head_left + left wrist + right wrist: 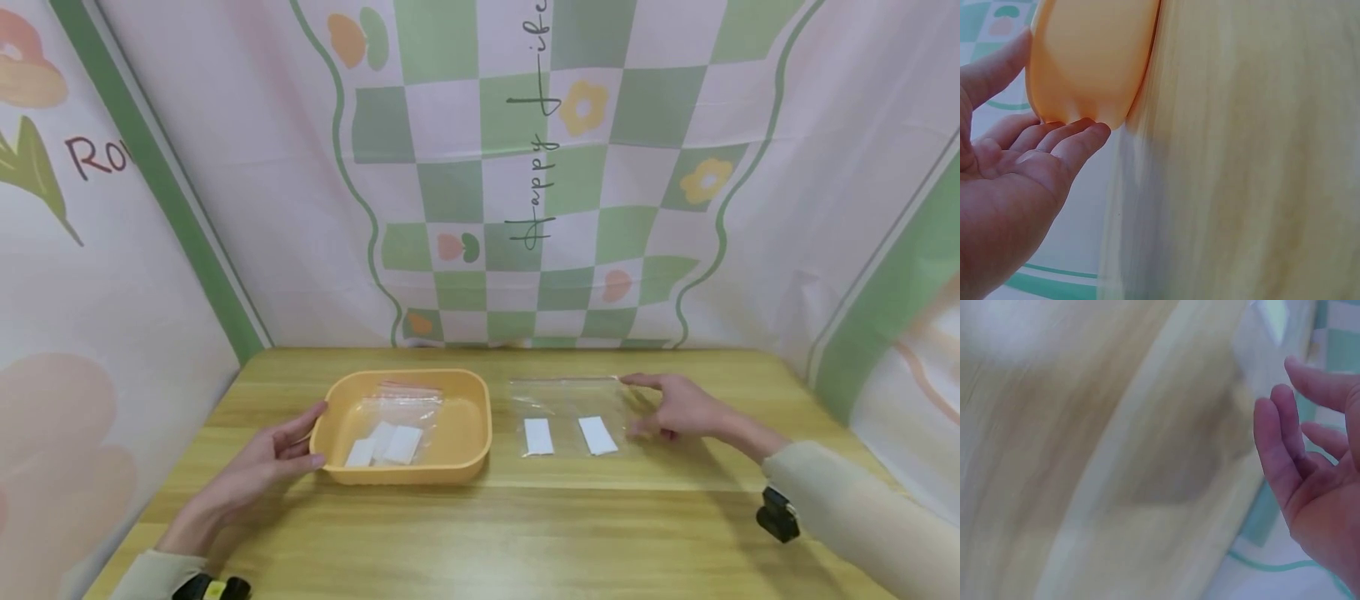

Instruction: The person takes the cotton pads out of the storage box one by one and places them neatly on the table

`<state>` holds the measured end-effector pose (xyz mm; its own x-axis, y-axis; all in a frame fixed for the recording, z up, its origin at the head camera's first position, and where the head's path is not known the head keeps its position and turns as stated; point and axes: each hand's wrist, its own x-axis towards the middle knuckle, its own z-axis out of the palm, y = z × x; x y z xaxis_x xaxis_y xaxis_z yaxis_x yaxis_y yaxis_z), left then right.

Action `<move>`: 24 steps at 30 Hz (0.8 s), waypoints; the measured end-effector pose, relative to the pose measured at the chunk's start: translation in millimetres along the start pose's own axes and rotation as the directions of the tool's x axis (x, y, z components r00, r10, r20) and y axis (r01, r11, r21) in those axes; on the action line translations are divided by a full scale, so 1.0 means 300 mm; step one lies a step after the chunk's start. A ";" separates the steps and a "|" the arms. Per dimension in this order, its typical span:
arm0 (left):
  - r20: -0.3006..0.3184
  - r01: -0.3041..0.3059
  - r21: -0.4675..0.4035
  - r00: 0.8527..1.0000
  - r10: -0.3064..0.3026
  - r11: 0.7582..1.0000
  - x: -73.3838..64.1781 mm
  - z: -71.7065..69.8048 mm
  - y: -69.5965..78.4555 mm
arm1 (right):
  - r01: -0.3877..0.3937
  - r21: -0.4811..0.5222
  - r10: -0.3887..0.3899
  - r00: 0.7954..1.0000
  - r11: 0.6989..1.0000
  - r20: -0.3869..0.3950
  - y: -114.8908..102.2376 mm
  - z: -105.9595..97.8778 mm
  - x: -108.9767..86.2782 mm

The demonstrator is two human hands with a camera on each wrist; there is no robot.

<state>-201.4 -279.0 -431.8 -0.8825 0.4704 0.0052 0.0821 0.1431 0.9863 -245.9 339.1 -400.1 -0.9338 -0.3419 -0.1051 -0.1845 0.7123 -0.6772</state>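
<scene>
A yellow plastic tray (465,473) stands on the table, left of centre. My left hand (266,450) holds its left end, thumb at the rim and the other fingers against the outer wall, as the left wrist view shows. Inside lie clear zip bags (397,408) with white rectangular pieces in them. To the tray's right, clear zip-bag plastic (562,396) lies flat, with two white rectangles (537,437) showing; whether it is one bag or two I cannot tell. My right hand (686,406) reaches its top right corner, index finger extended, other fingers loosely bent.
The wooden table (480,542) ends at a hanging cloth (510,183) with green checks and flowers. Printed cloth also hangs on the left and right sides. Each wrist carries a black device (778,514).
</scene>
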 end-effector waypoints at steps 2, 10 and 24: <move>-0.003 -0.002 -0.001 1.000 0.002 1.000 -0.002 0.002 0.001 | 0.016 -0.019 -0.017 1.000 1.000 -0.027 -0.026 -0.007 0.000; -0.030 0.023 0.014 0.999 -0.023 1.000 0.006 0.001 -0.007 | 0.037 -0.043 -0.043 0.989 0.998 -0.138 -0.238 0.011 0.000; -0.018 0.028 -0.004 0.999 -0.028 1.000 -0.003 0.001 0.002 | 0.235 0.016 -0.234 0.971 0.972 -0.049 -0.545 0.139 0.120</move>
<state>-200.6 -279.1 -431.1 -0.8926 0.4504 -0.0197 0.0551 0.1525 0.9868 -236.6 184.6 -323.6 -0.8785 -0.4689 0.0918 -0.3940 0.6023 -0.6943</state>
